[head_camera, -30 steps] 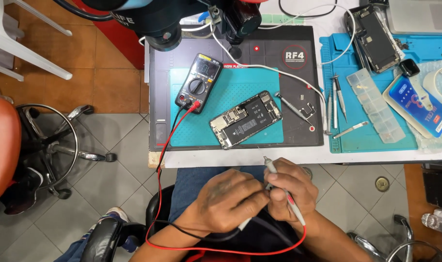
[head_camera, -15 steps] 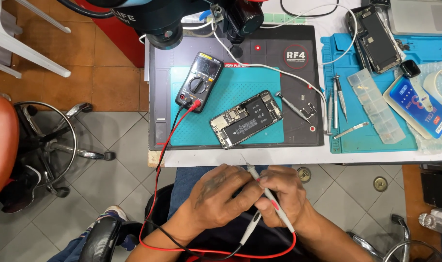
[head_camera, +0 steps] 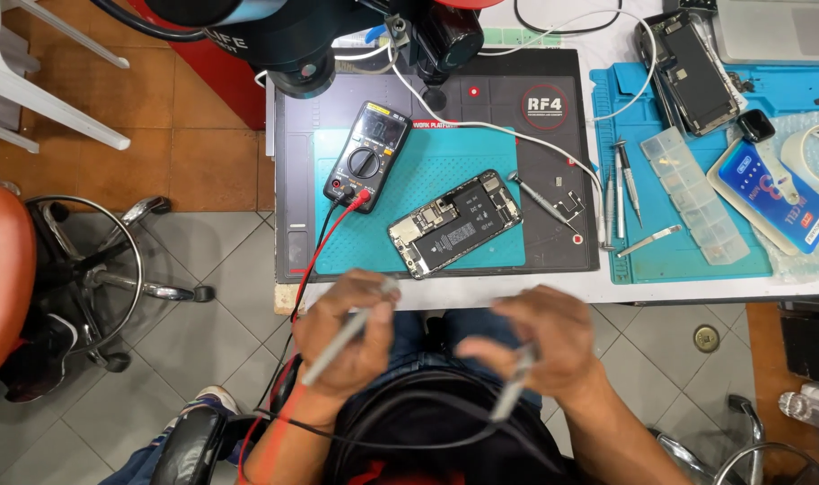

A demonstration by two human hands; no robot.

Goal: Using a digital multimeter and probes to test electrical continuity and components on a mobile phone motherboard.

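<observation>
Left hand (head_camera: 347, 337) gripping one multimeter probe (head_camera: 342, 346), right hand (head_camera: 540, 346) gripping other probe (head_camera: 515, 391); both blurred, over lap, short of bench edge. Multimeter (head_camera: 367, 154) on teal mat (head_camera: 481, 157), red and black leads plugged in. Opened phone (head_camera: 456, 223), boards exposed, beside meter, untouched. Probes in hand, no contact with board yet; measuring looks undone.

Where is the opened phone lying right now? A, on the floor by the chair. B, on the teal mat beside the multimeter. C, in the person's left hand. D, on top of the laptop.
B: the opened phone lies flat on the teal mat, just right of the multimeter.
</observation>
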